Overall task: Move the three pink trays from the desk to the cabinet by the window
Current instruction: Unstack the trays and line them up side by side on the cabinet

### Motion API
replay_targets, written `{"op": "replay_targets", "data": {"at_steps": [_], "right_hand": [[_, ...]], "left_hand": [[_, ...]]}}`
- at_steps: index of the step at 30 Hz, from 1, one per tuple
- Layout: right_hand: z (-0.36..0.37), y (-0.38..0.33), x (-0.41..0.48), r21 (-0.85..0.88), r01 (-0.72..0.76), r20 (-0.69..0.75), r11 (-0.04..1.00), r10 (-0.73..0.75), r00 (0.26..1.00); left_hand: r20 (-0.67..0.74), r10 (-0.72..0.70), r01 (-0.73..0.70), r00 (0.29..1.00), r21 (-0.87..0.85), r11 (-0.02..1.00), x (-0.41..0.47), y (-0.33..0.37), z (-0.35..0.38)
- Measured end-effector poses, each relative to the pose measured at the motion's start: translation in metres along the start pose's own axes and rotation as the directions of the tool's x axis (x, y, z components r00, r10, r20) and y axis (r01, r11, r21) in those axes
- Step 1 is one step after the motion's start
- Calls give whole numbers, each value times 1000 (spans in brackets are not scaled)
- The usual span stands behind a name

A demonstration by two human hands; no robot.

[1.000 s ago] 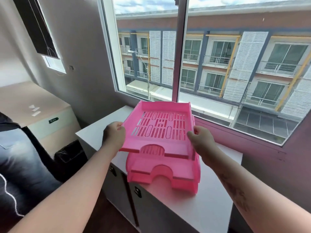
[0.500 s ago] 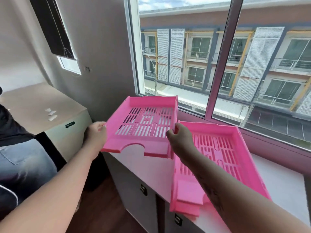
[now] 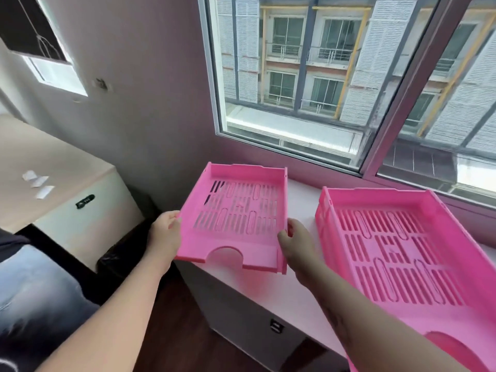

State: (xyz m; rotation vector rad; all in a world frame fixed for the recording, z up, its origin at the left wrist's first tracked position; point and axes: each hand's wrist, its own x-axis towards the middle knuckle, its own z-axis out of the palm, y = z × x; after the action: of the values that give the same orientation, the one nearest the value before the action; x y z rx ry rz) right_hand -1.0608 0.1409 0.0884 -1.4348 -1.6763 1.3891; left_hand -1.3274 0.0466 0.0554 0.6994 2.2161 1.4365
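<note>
Pink tray (image 3: 236, 216) sits between my hands: my left hand (image 3: 165, 234) grips its left side, my right hand (image 3: 296, 247) clasps its right side. It hangs at the worktop's (image 3: 300, 200) left end, near the window (image 3: 335, 84), its front edge past the worktop's front. Another tray (image 3: 402, 253) lies on the worktop just to its right, apart from it.

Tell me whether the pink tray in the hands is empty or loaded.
Empty. The held pink tray shows its bare slotted floor, with the white cabinet top visible through the slots; nothing lies inside.
</note>
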Motion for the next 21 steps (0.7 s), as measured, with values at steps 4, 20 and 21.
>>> {"op": "replay_targets", "data": {"at_steps": [4,20,21], "right_hand": [[13,17,-2,-19,-29,-1,999,29,1000],[-91,-34,13,-132,147,-221,980,-173,960],[-109,-33,13,-163,148,-247,975,-186,951]], "left_hand": [[22,-13,13,1000,-16,1000,6,-23,3],[112,356,-367,928,99,925,-46,95,80],[160,344,-359,925,72,931,-59,104,96]]}}
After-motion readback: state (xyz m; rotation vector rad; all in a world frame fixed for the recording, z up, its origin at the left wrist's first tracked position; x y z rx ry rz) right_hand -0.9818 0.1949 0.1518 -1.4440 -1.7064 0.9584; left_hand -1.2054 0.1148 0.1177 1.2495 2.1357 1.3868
